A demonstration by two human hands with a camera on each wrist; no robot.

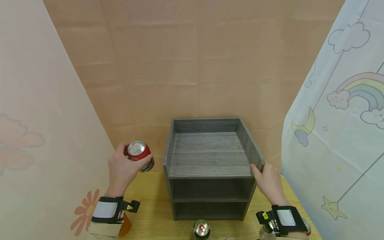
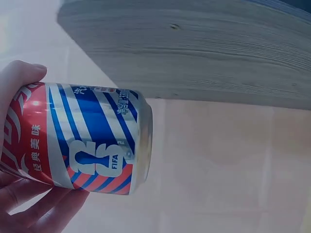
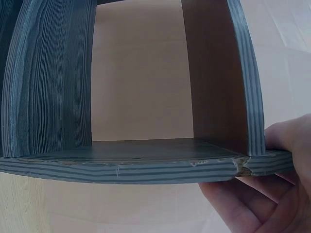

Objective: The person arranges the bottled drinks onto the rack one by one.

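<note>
My left hand [image 1: 122,171] holds a soda can [image 1: 138,150] in the air, left of a grey wooden shelf unit [image 1: 207,155]. The can has a silver lid, a red upper part and blue, white and red stripes below; in the left wrist view the printed can [image 2: 92,138] lies sideways across the picture, with the thumb and fingers round its red end. With my right hand [image 1: 270,181] I grip the front edge of the shelf's right side panel. In the right wrist view the thumb and fingers [image 3: 252,199] lie on opposite faces of that panel [image 3: 146,170].
A dark can [image 1: 201,229] stands on the wooden table [image 1: 144,200] before the shelf. Another can [image 1: 306,226] is partly hidden by the right wrist. Something orange [image 1: 125,226] shows under the left wrist. Printed cloth hangs on both sides, brown cloth [image 1: 192,66] behind.
</note>
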